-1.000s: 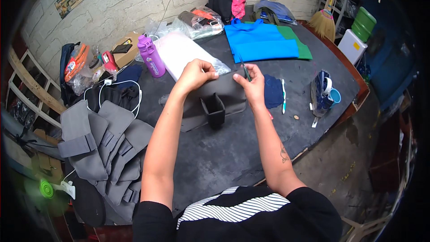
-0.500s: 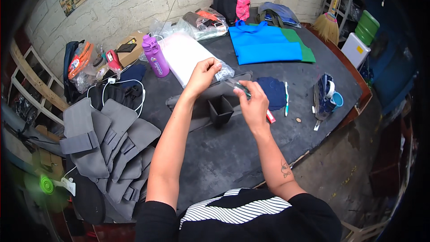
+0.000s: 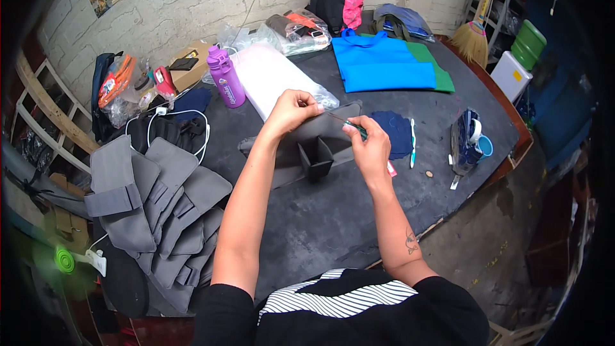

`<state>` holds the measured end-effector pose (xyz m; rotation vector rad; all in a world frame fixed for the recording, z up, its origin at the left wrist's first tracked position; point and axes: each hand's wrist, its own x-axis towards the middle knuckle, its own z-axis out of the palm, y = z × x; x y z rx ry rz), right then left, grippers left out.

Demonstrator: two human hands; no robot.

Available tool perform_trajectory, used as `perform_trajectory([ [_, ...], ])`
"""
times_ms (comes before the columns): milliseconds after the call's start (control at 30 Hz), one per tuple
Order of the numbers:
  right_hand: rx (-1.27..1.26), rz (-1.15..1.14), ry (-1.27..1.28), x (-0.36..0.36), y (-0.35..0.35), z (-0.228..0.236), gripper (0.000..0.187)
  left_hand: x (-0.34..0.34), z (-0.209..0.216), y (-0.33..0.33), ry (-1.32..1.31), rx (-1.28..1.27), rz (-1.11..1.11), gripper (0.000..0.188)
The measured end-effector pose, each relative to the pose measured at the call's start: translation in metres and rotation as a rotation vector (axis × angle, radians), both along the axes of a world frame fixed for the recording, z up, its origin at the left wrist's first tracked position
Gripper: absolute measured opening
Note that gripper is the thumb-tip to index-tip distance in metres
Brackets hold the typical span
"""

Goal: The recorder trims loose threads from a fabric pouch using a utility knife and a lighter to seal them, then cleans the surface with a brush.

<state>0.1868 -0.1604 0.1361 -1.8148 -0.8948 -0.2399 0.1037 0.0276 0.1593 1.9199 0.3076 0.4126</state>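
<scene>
A dark grey padded fabric piece (image 3: 314,129) stands tilted on the table under my hands. On its near side is a black open-topped pocket or box (image 3: 316,161). My left hand (image 3: 293,113) is closed in a pinch at the piece's upper edge; what its fingertips hold is too small to make out. My right hand (image 3: 371,147) grips a small green-handled tool (image 3: 359,129) with a thin tip, pointing at the same edge, a short way from the left fingertips. The tool's exact kind is hidden by the fingers.
Grey fabric pieces (image 3: 160,198) are piled at left. Behind stand a purple bottle (image 3: 227,78) and a white plastic-wrapped stack (image 3: 272,74). Blue bag (image 3: 384,64), navy cloth (image 3: 391,133), toothbrush-like item (image 3: 412,144) and dark pouch (image 3: 464,141) lie rightward.
My left fingertips have come down a little toward the fabric edge. My right hand has shifted slightly right and down, still gripping the tool. The whole view has shifted slightly.
</scene>
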Motion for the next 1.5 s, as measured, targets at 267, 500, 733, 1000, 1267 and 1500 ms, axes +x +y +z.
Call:
perform_trajectory([
  [267,0.0,0.063,0.004,-0.01,0.009,0.004,0.018,0.002,-0.002,-0.004,-0.112,-0.191,0.135,0.019],
  [500,-0.05,-0.001,0.023,-0.001,0.004,0.001,0.02,-0.007,0.009,-0.005,0.073,0.186,0.14,0.025],
  [733,0.382,-0.005,0.142,0.037,0.008,-0.026,0.022,0.001,0.004,-0.008,-0.098,-0.148,0.29,0.021],
  [1000,0.441,0.298,0.803,0.06,0.021,-0.052,0.03,0.003,0.02,-0.018,-0.113,0.247,0.103,0.018],
  [1267,0.417,0.404,0.89,0.092,0.017,-0.029,0.015,-0.049,-0.006,0.069,0.007,0.043,0.415,0.057],
  [1500,0.369,0.281,0.926,0.125,0.011,-0.051,0.015,-0.092,-0.065,0.055,-0.314,-0.941,-0.082,0.061],
])
